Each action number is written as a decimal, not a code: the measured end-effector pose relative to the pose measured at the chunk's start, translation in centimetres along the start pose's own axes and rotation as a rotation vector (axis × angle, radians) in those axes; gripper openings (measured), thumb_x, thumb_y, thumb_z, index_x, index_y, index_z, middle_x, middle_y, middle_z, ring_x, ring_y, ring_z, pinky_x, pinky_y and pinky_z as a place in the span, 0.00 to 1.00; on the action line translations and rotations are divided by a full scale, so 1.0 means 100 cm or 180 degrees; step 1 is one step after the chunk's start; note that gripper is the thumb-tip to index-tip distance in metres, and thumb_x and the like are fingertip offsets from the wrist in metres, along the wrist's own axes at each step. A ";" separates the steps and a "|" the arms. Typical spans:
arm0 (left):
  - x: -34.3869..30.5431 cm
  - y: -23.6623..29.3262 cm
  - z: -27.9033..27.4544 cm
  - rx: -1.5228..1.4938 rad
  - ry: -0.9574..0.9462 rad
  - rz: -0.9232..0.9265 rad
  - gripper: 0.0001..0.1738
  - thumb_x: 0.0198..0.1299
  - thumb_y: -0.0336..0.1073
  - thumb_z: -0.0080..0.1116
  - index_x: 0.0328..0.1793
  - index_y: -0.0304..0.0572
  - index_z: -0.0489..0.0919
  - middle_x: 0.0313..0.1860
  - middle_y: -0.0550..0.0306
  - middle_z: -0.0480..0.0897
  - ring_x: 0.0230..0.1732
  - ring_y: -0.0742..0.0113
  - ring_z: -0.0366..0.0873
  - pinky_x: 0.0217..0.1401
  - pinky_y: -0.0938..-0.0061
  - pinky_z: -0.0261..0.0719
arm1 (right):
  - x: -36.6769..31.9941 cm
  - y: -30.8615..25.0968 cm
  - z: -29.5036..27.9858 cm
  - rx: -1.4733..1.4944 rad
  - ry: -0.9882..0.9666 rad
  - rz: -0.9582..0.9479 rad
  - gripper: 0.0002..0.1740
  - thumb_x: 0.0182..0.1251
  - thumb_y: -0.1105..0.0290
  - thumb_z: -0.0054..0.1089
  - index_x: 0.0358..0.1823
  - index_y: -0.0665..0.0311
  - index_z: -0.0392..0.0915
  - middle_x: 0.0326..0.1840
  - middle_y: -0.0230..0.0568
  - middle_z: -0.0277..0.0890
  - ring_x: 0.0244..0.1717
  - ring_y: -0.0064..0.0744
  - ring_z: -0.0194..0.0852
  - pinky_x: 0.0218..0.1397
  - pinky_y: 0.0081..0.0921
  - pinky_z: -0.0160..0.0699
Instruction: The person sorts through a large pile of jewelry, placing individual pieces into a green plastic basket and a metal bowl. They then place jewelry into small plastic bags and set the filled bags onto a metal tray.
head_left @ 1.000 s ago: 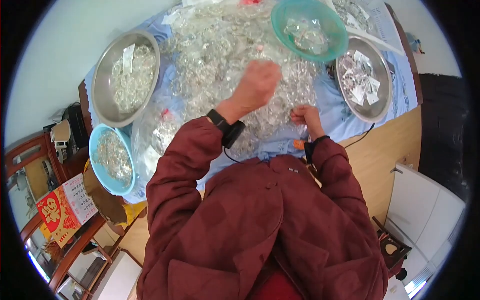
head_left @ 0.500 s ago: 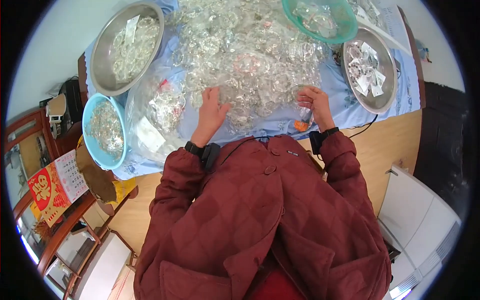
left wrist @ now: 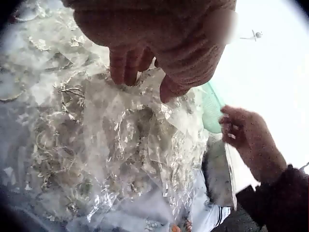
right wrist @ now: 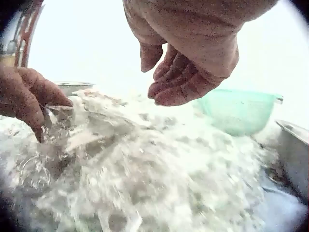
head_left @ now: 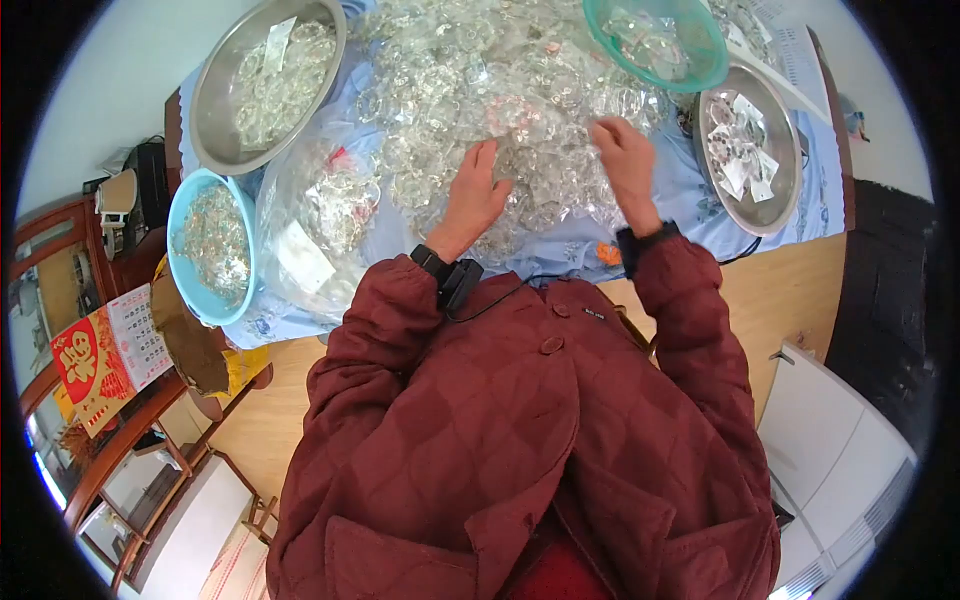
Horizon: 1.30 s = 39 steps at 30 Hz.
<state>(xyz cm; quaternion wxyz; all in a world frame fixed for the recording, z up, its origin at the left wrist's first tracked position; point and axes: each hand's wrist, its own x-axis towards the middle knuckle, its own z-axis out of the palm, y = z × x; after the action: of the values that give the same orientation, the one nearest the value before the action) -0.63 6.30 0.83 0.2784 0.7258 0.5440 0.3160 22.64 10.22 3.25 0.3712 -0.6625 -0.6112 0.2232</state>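
A large heap of clear plastic bags [head_left: 450, 95] with shiny, ring-shaped pieces like bracelets covers the middle of the table. My left hand [head_left: 472, 200] reaches onto the heap's near side, thumb spread from the fingers. In the left wrist view its fingertips [left wrist: 129, 77] touch the plastic. The right wrist view has a clear bag corner [right wrist: 60, 113] at that hand's thumb and finger. Raised over the heap's right side, my right hand [head_left: 628, 165] has loosely bent fingers; below them in the right wrist view [right wrist: 181, 72] nothing is held.
Metal bowls of bagged pieces stand left [head_left: 215, 100] and right [head_left: 790, 190]. A green basin [head_left: 715, 55] sits at the back right, a light-blue basin [head_left: 180, 265] at the front left. Beside it lies a big clear bag [head_left: 300, 255] of pieces. An orange item [head_left: 607, 254] is near the front edge.
My left hand came down from above the heap to its near side, then shifted slightly right and farther in. My right hand lifted from the near edge to farther over the heap.
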 end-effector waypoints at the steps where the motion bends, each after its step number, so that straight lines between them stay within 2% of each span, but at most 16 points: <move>1: 0.000 0.001 -0.001 0.0007 0.0003 0.0007 0.33 0.48 0.33 0.58 0.63 0.38 0.62 0.58 0.42 0.67 0.46 0.49 0.73 0.48 0.65 0.73 | 0.011 -0.022 0.014 -0.0131 0.0028 -0.0139 0.16 0.54 0.60 0.61 0.41 0.60 0.77 0.29 0.44 0.79 0.28 0.38 0.78 0.32 0.28 0.75; 4: -0.001 0.007 -0.008 -0.0350 -0.0281 -0.0215 0.32 0.49 0.31 0.56 0.62 0.34 0.61 0.57 0.36 0.66 0.56 0.39 0.66 0.56 0.60 0.69 | 0.031 -0.042 0.056 -0.1040 0.0249 -0.1055 0.22 0.47 0.53 0.64 0.39 0.61 0.78 0.35 0.46 0.79 0.36 0.44 0.77 0.41 0.34 0.74; 5: -0.002 0.005 -0.008 -0.0351 -0.0272 -0.0204 0.32 0.49 0.31 0.56 0.62 0.34 0.61 0.57 0.36 0.66 0.56 0.39 0.66 0.56 0.60 0.69 | 0.030 -0.038 0.060 -0.1044 0.0259 -0.1065 0.22 0.47 0.53 0.64 0.39 0.61 0.78 0.35 0.46 0.79 0.36 0.44 0.77 0.41 0.34 0.74; 9: -0.009 -0.008 -0.010 -0.0049 0.0055 0.0043 0.31 0.49 0.32 0.57 0.62 0.38 0.64 0.58 0.43 0.68 0.46 0.50 0.73 0.48 0.65 0.73 | 0.034 -0.037 0.063 -0.1081 -0.0383 -0.0773 0.24 0.43 0.52 0.66 0.36 0.63 0.79 0.38 0.48 0.78 0.40 0.45 0.76 0.44 0.35 0.73; 12: -0.011 -0.014 -0.014 -0.0122 0.0220 -0.0204 0.28 0.50 0.31 0.57 0.60 0.38 0.67 0.55 0.46 0.70 0.43 0.56 0.75 0.46 0.70 0.74 | 0.030 -0.037 0.053 0.0067 -0.0269 0.0172 0.18 0.42 0.60 0.68 0.33 0.65 0.80 0.33 0.46 0.79 0.34 0.37 0.78 0.38 0.30 0.74; 13: -0.010 -0.014 -0.017 -0.0113 0.0253 -0.0216 0.28 0.50 0.31 0.57 0.60 0.38 0.67 0.55 0.46 0.70 0.43 0.56 0.75 0.46 0.70 0.74 | 0.031 -0.038 0.049 0.0075 -0.0287 0.0142 0.18 0.42 0.60 0.68 0.33 0.65 0.80 0.33 0.46 0.79 0.34 0.37 0.78 0.38 0.30 0.74; 16: 0.001 0.001 -0.033 -0.0562 0.0365 -0.0530 0.23 0.52 0.32 0.57 0.56 0.37 0.70 0.49 0.50 0.74 0.40 0.64 0.75 0.42 0.75 0.74 | 0.028 -0.038 0.037 0.1159 -0.0484 0.0754 0.12 0.48 0.70 0.67 0.32 0.68 0.79 0.26 0.35 0.78 0.26 0.24 0.74 0.31 0.20 0.72; 20: 0.013 0.015 -0.037 -0.0962 0.0695 -0.0539 0.19 0.55 0.33 0.57 0.52 0.35 0.73 0.42 0.53 0.76 0.38 0.69 0.74 0.39 0.77 0.74 | 0.019 -0.056 0.023 0.2161 -0.0742 0.1227 0.06 0.52 0.75 0.64 0.31 0.69 0.79 0.23 0.32 0.76 0.24 0.17 0.71 0.28 0.15 0.69; 21: 0.016 0.019 -0.036 -0.0957 0.0709 -0.0542 0.19 0.55 0.33 0.57 0.52 0.35 0.73 0.42 0.53 0.76 0.38 0.69 0.74 0.39 0.77 0.74 | 0.015 -0.057 0.022 0.2163 -0.0754 0.1218 0.06 0.52 0.75 0.64 0.31 0.69 0.79 0.23 0.32 0.76 0.24 0.17 0.71 0.28 0.15 0.69; 24: 0.024 0.032 -0.032 -0.2553 0.0526 -0.0980 0.12 0.53 0.34 0.58 0.40 0.34 0.76 0.32 0.56 0.78 0.31 0.71 0.75 0.33 0.76 0.73 | 0.006 -0.059 0.024 0.2315 -0.0974 0.1221 0.06 0.53 0.74 0.63 0.31 0.69 0.78 0.24 0.33 0.77 0.25 0.18 0.72 0.29 0.15 0.70; 25: 0.024 0.032 -0.032 -0.2524 0.0605 -0.0971 0.12 0.53 0.34 0.58 0.40 0.34 0.76 0.32 0.56 0.78 0.31 0.71 0.75 0.33 0.76 0.73 | 0.003 -0.061 0.025 0.2335 -0.1037 0.1168 0.06 0.53 0.74 0.63 0.31 0.69 0.78 0.24 0.33 0.77 0.25 0.18 0.72 0.29 0.15 0.70; 27: 0.017 0.027 -0.035 -0.2814 -0.0143 -0.1391 0.08 0.53 0.34 0.57 0.32 0.35 0.77 0.21 0.62 0.76 0.23 0.78 0.73 0.26 0.81 0.70 | -0.008 -0.065 0.024 0.2113 -0.1055 0.1185 0.08 0.52 0.73 0.64 0.33 0.69 0.78 0.26 0.33 0.77 0.25 0.19 0.72 0.30 0.15 0.71; 28: 0.014 0.024 -0.035 -0.2774 -0.0032 -0.1404 0.08 0.53 0.34 0.57 0.32 0.35 0.77 0.21 0.62 0.76 0.23 0.78 0.73 0.26 0.81 0.70 | -0.012 -0.070 0.023 0.2148 -0.1152 0.1129 0.08 0.52 0.73 0.64 0.33 0.69 0.78 0.26 0.33 0.77 0.25 0.19 0.72 0.30 0.15 0.71; 30: 0.007 0.023 -0.033 -0.2756 -0.0147 -0.1390 0.07 0.55 0.35 0.56 0.31 0.40 0.77 0.18 0.66 0.74 0.20 0.81 0.70 0.24 0.84 0.66 | -0.020 -0.076 0.020 0.2570 -0.1293 0.1571 0.09 0.53 0.74 0.63 0.35 0.69 0.78 0.27 0.32 0.77 0.26 0.19 0.72 0.31 0.16 0.71; 34: -0.009 0.022 -0.037 -0.2660 -0.0325 -0.1543 0.07 0.55 0.36 0.56 0.32 0.39 0.77 0.19 0.66 0.74 0.21 0.80 0.71 0.25 0.84 0.67 | -0.032 -0.064 0.022 0.2272 -0.2116 0.1613 0.09 0.53 0.74 0.63 0.36 0.68 0.78 0.28 0.31 0.77 0.26 0.18 0.73 0.32 0.16 0.72; 39: -0.027 0.017 -0.038 -0.2718 -0.0222 -0.1656 0.08 0.53 0.35 0.56 0.29 0.37 0.78 0.19 0.62 0.77 0.19 0.79 0.71 0.23 0.82 0.69 | -0.042 -0.052 0.029 0.2134 -0.2422 0.1467 0.07 0.53 0.74 0.63 0.34 0.67 0.78 0.27 0.31 0.77 0.26 0.18 0.73 0.32 0.16 0.73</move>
<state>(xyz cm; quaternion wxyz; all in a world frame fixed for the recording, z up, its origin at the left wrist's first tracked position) -3.04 3.48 4.14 0.6383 0.3974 0.5194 0.4060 16.49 6.65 4.78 0.2562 -0.4974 -0.4370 0.7043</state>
